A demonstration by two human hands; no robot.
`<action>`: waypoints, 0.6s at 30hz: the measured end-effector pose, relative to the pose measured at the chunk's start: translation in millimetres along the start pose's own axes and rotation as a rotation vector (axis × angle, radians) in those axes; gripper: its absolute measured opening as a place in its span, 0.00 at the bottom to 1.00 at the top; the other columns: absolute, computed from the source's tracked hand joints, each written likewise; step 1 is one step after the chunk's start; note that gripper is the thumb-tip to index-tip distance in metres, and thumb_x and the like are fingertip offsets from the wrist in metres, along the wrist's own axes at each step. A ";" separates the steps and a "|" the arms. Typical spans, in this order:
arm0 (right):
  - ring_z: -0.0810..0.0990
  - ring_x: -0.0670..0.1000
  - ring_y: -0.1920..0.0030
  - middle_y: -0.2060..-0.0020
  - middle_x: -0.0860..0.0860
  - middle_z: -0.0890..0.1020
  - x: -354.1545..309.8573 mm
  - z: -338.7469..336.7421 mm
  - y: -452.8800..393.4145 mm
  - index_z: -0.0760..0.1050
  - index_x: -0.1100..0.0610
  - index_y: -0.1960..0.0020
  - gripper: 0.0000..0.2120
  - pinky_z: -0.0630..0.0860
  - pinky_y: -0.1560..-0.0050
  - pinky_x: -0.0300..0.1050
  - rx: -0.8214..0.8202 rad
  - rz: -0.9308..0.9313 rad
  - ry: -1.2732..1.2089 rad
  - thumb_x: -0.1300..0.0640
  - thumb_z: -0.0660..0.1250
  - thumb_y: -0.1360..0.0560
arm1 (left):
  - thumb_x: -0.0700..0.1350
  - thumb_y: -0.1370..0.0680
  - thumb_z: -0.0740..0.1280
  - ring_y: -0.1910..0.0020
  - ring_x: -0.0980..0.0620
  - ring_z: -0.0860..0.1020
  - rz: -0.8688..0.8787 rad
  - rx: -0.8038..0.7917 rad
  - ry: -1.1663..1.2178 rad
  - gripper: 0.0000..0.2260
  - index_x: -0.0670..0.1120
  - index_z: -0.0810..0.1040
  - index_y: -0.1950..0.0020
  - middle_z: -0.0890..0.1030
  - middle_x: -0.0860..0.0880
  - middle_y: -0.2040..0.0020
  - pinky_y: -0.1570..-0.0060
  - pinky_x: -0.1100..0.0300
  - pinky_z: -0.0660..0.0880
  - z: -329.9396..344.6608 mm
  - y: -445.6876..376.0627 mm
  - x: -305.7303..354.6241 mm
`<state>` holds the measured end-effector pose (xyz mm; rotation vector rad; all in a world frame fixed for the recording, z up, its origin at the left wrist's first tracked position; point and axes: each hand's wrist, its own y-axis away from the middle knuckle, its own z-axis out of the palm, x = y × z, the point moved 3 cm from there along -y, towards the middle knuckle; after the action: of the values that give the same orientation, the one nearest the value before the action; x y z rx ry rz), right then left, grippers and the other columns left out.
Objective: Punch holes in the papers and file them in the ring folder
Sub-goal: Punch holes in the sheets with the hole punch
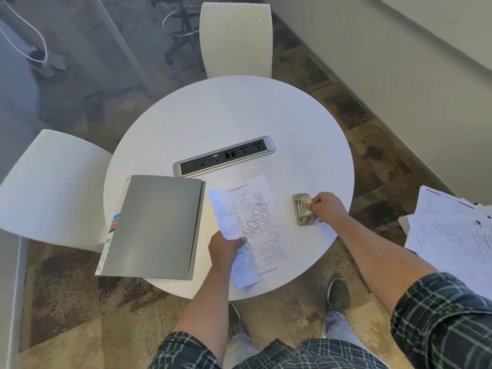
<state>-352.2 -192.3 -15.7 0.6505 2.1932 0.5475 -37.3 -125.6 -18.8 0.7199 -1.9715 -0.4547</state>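
Round white table (239, 115) under both hands. Closed grey ring folder (157, 227) flat just outboard of left hand (226, 249). Papers (253, 230) pinched in left hand, long axis running away from body, one sheet seemingly lifted. Hole punch (302, 209) just beyond them, gripped by right hand (326, 207), fingers curled over near end, apart from paper edge.

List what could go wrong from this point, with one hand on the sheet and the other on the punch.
1. The left hand pinches the papers by one edge; the lifted sheet is curling and may enter the hole punch skewed.
2. The ring folder overhangs the round table at its near edge; a nudge could tip it off.
3. The right hand grips the punch from one side, so it may slide.
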 end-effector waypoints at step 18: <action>0.81 0.54 0.53 0.44 0.50 0.77 -15.2 -6.7 20.0 0.71 0.51 0.38 0.15 0.78 0.53 0.50 0.111 -0.263 0.452 0.53 0.68 0.23 | 0.42 0.23 0.69 0.56 0.51 0.81 0.083 0.028 -0.021 0.05 0.48 0.80 0.47 0.83 0.51 0.52 0.65 0.61 0.74 -15.2 11.5 21.3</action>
<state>-343.1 -187.2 8.1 0.3022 2.6967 0.4685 -35.3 -131.1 9.2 0.6501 -2.0228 -0.3873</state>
